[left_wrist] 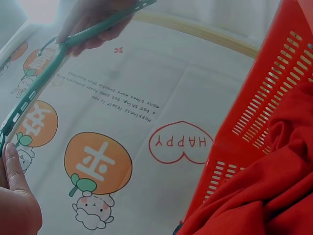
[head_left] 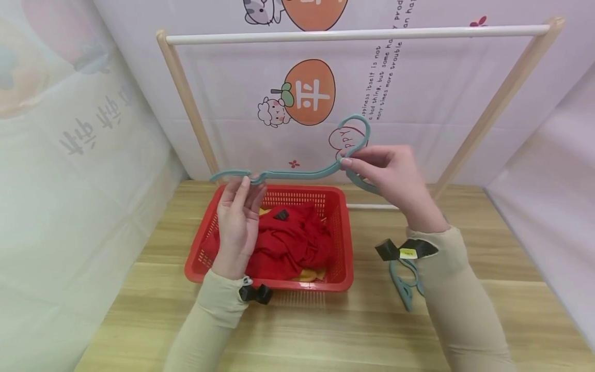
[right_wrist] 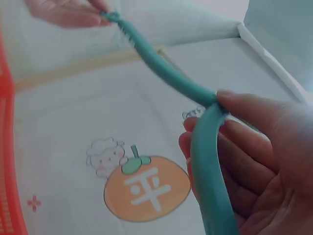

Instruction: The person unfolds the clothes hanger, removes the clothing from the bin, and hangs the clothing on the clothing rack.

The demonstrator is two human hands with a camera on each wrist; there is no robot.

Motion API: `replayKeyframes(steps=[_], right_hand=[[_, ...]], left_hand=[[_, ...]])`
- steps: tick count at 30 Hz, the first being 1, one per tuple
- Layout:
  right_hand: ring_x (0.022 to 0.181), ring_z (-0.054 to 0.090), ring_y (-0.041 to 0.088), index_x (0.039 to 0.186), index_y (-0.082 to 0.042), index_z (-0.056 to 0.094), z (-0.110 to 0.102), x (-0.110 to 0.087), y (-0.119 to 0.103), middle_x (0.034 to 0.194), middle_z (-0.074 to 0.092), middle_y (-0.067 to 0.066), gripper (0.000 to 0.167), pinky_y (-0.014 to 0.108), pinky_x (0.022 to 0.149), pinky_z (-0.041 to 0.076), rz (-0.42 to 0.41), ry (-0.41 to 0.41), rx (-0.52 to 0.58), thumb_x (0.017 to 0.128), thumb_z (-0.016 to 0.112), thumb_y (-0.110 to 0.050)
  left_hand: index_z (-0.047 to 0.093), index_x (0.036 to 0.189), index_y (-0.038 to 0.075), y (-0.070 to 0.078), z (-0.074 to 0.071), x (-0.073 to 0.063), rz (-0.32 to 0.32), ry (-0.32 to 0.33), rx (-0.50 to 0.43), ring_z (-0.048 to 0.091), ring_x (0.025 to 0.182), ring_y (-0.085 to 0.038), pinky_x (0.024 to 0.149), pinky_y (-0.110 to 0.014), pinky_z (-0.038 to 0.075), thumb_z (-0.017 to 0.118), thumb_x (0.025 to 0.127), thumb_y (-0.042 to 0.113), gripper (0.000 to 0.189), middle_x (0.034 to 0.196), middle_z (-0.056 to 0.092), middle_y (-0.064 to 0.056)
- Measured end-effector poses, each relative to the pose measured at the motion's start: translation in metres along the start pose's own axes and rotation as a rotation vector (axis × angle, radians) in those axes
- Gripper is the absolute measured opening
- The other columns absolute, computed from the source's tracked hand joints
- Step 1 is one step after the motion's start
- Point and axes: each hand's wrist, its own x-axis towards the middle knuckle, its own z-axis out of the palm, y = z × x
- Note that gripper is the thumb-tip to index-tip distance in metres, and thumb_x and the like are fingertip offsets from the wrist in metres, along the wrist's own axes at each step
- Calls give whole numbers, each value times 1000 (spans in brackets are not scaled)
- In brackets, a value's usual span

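A teal folding hanger (head_left: pixel 302 174) is held up in the air between both hands, above the back of a red basket (head_left: pixel 346 248). My right hand (head_left: pixel 392 173) pinches it at the middle joint, just under the curved hook. Out at the end of one arm, my left hand (head_left: pixel 239 222) pinches the hanger between thumb and fingers. The other arm of the hanger (right_wrist: pixel 211 166) slants down past the right palm in the right wrist view. Inside the basket lies crumpled red cloth (head_left: pixel 293 243), with bits of yellow fabric showing beneath.
Behind the basket stands a rack with wooden legs (head_left: pixel 186 98) and a white top bar (head_left: pixel 353 35). Another teal hanger (head_left: pixel 402 287) lies on the wooden table (head_left: pixel 362 330), partly hidden by the right forearm. Printed cloth walls enclose the back and sides.
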Motion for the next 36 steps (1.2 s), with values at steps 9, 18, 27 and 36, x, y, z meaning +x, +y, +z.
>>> replayKeyframes(steps=[9, 18, 27, 36], right_hand=[[87, 73, 28, 113, -8, 78, 4, 2, 0, 92, 76, 10, 31, 31, 78, 57, -31, -24, 106, 92, 79, -30], [88, 72, 25, 110, -8, 78, -8, -3, 9, 93, 76, 9, 31, 32, 81, 56, 4, 23, 99, 92, 79, -33], [89, 73, 25, 115, -4, 76, -23, -10, 22, 94, 76, 14, 37, 29, 81, 54, 40, 37, 99, 92, 78, -32], [91, 73, 24, 115, -6, 77, -27, -14, 26, 97, 76, 15, 38, 28, 80, 54, 80, 49, 80, 91, 78, -35]], left_hand=[[73, 111, 6, 0, -3, -1, -26, -17, 60, 73, 101, -21, 98, -38, 52, 63, 102, 10, 14, 107, 75, -11], [69, 123, 0, 24, -18, 3, -93, 28, 290, 71, 105, -26, 99, -41, 51, 67, 100, 9, 25, 110, 74, -13], [63, 129, -2, 51, -43, 13, -279, 3, 574, 71, 104, -24, 101, -44, 50, 73, 95, 8, 37, 117, 72, -11], [54, 143, -1, 45, -67, 21, -497, -13, 845, 67, 111, -14, 110, -46, 42, 71, 98, 11, 50, 138, 61, -17]])
